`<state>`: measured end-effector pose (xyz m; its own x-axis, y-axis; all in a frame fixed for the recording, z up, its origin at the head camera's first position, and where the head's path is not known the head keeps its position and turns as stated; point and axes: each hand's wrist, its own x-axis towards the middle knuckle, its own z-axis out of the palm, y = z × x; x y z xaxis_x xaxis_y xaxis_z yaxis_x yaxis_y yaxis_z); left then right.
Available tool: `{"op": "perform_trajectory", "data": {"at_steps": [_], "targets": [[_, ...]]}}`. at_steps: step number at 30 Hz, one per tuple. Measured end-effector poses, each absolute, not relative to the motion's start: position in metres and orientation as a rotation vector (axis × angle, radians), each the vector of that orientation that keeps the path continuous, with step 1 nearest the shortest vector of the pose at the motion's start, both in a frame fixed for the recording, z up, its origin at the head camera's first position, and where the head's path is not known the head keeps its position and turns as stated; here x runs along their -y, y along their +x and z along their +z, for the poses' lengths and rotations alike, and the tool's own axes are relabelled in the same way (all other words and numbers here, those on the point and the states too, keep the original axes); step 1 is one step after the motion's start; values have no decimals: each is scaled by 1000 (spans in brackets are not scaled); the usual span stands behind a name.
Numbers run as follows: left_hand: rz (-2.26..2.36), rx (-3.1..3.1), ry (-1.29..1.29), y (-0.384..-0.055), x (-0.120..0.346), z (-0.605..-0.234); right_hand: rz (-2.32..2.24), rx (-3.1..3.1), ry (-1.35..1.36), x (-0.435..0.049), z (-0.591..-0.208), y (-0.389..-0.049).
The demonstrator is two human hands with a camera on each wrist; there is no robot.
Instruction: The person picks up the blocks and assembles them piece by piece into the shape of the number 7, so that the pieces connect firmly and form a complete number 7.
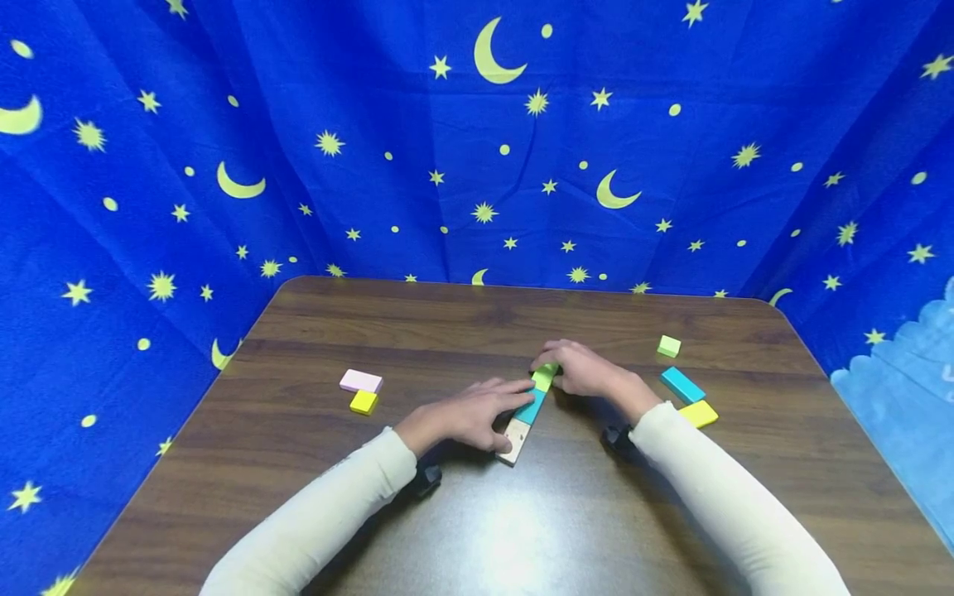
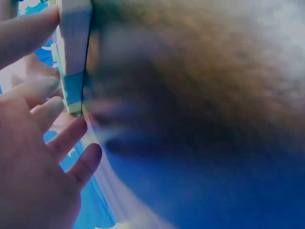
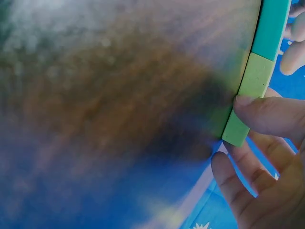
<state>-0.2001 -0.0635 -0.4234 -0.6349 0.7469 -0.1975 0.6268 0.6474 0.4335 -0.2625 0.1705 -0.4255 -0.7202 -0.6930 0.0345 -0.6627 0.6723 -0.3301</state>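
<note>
A wooden-coloured block (image 1: 514,440), a teal block (image 1: 531,409) and a light green block (image 1: 544,378) lie end to end in a slanting row on the table. My left hand (image 1: 475,414) rests along the left side, its thumb at the wooden-coloured block and its fairly straight fingers reaching the teal one. At the far end, my right hand (image 1: 585,370) pinches the light green block. The right wrist view shows the right thumb (image 3: 269,114) pressed on the light green block's side, with fingers around its end. Part of that block is hidden by the hand.
On the left, a pink block (image 1: 361,381) touches a yellow block (image 1: 363,403). To the right lie a small pale green block (image 1: 669,346), a teal block (image 1: 682,384) and a yellow block (image 1: 699,414), partly behind the right sleeve. A blue curtain (image 1: 417,108) hangs behind the table.
</note>
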Motion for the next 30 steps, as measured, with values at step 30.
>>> {"op": "perform_trajectory", "data": {"at_steps": [30], "targets": [[437,-2475,1081,-208,58,-422,-516,-2762,-1156,-173,-426,-260]]}}
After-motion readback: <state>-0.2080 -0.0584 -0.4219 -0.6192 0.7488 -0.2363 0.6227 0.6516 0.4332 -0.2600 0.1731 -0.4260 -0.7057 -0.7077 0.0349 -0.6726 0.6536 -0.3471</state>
